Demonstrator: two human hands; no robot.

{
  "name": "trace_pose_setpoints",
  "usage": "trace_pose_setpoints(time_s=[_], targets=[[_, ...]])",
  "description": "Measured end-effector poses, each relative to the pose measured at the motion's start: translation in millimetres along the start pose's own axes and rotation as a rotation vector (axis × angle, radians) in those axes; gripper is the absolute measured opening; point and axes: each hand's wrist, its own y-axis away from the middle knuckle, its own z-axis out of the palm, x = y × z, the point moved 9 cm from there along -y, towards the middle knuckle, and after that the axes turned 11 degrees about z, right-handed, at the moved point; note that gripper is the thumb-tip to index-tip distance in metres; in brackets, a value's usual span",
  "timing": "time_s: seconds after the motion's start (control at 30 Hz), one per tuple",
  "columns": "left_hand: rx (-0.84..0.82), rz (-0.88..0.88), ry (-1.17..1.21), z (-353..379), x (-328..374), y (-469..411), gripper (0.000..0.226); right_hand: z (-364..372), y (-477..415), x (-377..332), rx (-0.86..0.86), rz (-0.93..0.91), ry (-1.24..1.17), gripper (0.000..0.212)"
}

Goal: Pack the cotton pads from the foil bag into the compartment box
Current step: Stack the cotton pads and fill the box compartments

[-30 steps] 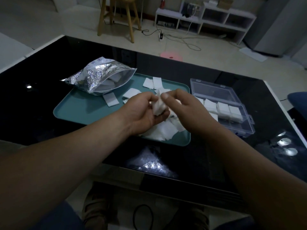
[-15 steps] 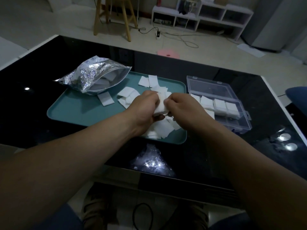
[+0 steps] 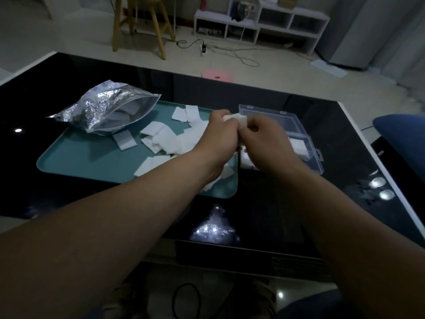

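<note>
A crumpled silver foil bag (image 3: 108, 109) lies open at the back left of a teal tray (image 3: 76, 157). Loose white cotton pads (image 3: 165, 139) are strewn over the tray's middle and right. A clear compartment box (image 3: 299, 143) with its lid open stands right of the tray, with white pads in its compartments. My left hand (image 3: 220, 137) and my right hand (image 3: 264, 137) meet above the tray's right edge and the box's left end. Together they pinch a small stack of cotton pads (image 3: 236, 117) between the fingertips. The hands hide the box's left compartments.
The tray and box rest on a glossy black table (image 3: 276, 203) with a white rim. A blue cushion (image 3: 402, 137) sits at the right edge. Beyond the table are a wooden stool (image 3: 140, 24), a white shelf unit (image 3: 264, 21), floor cables and a pink object (image 3: 217, 74).
Both hands have moved together to the right and away from me, carrying the pad stack from over the tray toward the box's left end.
</note>
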Motion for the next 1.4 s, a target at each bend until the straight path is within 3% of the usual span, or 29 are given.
trace_pose_setpoints(time_s=[0.07,0.17,0.27,0.33,0.43,0.6,0.83,1.0,1.1,1.23,1.4], targets=[[-0.043,0.063,-0.107,17.6,1.7,-1.3,0.049,-23.3,-5.2,17.0,0.052,0.026,-0.029,0.015],[-0.118,0.24,-0.448,36.5,3.4,-6.7,0.041,-64.5,-14.2,49.6,0.16,0.109,-0.018,0.012],[-0.393,0.426,-0.848,73.4,-9.5,-1.1,0.039,-98.0,-18.7,90.2,0.234,0.212,0.013,0.012],[-0.524,0.537,-1.129,90.5,-23.2,8.1,0.034,-103.2,-17.2,112.8,0.22,0.272,0.014,0.019],[-0.556,0.636,-1.368,101.0,-35.3,15.5,0.025,-91.2,-19.1,131.2,0.146,0.286,0.065,0.02],[-0.538,0.637,-1.351,104.2,-37.5,12.6,0.021,-74.6,-25.5,145.1,0.129,0.32,0.163,0.013],[-0.507,0.61,-1.308,101.9,-46.7,3.9,0.039,-67.2,-30.7,145.5,0.114,0.321,0.327,0.01],[-0.549,0.611,-1.344,103.9,-51.0,6.2,0.049,-67.8,-31.3,134.1,0.171,0.234,0.501,0.023],[-0.557,0.582,-1.344,103.5,-50.9,4.5,0.045,-60.2,-31.2,129.3,0.078,0.189,0.524,0.007],[-0.56,0.507,-1.292,103.3,-48.2,2.1,0.041,-56.9,-30.4,129.9,0.005,0.211,0.486,0.022],[-0.563,0.477,-1.307,103.1,-49.7,-0.4,0.038,-49.8,-30.9,128.3,-0.049,0.196,0.507,0.024]])
